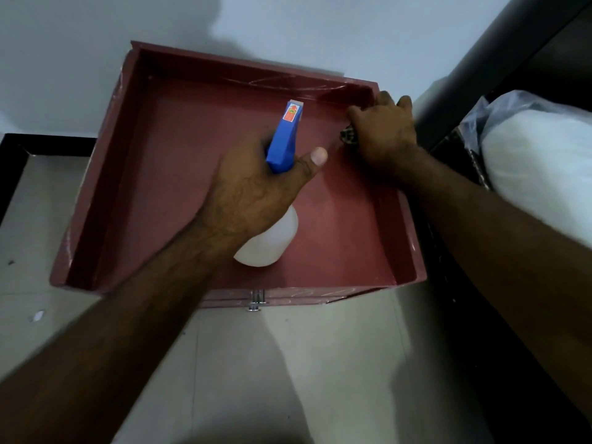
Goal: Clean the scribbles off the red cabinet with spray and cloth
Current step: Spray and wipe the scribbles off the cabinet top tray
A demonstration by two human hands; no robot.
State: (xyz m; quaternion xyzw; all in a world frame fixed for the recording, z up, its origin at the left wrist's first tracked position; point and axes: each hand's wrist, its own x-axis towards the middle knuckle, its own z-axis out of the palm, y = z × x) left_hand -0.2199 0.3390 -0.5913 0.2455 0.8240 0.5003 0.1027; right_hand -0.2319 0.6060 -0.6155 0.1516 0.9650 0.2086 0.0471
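So, L hand (pixel 253 193): spray (pixel 282 141), R hand (pixel 384 133): cloth (pixel 347 136)

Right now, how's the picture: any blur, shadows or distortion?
Head view: dim, soft throughout; shadows darken the wall above the cabinet and the floor below it; the wide lens bows the cabinet's edges; the cloth under the right hand is blurry.

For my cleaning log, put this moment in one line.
left hand: grips spray bottle over red cabinet | right hand: holds cloth in back right corner | scribbles: visible on back wall
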